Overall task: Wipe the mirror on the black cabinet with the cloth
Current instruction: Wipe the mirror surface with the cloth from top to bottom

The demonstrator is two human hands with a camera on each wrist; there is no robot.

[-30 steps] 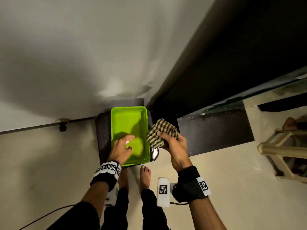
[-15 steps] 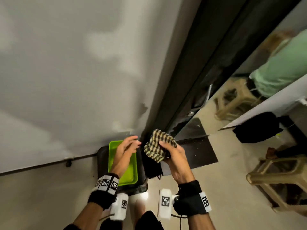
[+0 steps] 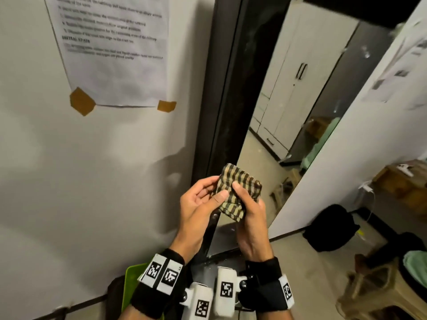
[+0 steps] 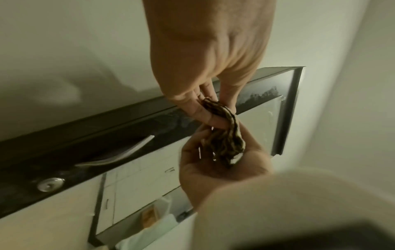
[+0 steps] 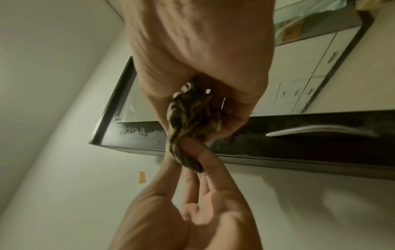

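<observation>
A bunched tan-and-black checked cloth (image 3: 240,188) is held at chest height in front of the black cabinet (image 3: 221,93). My right hand (image 3: 248,204) grips its lower part, the thumb pressed on its front. My left hand (image 3: 203,199) pinches its left edge between thumb and fingertips. The tall mirror (image 3: 300,88) is set in the cabinet door just right of the hands and reflects a white wardrobe. In the left wrist view the cloth (image 4: 224,135) hangs between both hands before the mirror (image 4: 149,177). The right wrist view shows the cloth (image 5: 190,125) wadded in the right palm.
A curved metal handle (image 4: 115,155) and a round lock (image 4: 50,184) sit on the cabinet's dark strip. A taped paper notice (image 3: 113,49) hangs on the left wall. A green tray (image 3: 132,287) lies below my left wrist. A black bag (image 3: 330,227) and plastic stool (image 3: 379,294) stand on the right.
My view has swung up from the floor to the cabinet door. Both hands rose with the cloth, and my left hand left the green tray and took hold of the cloth's edge.
</observation>
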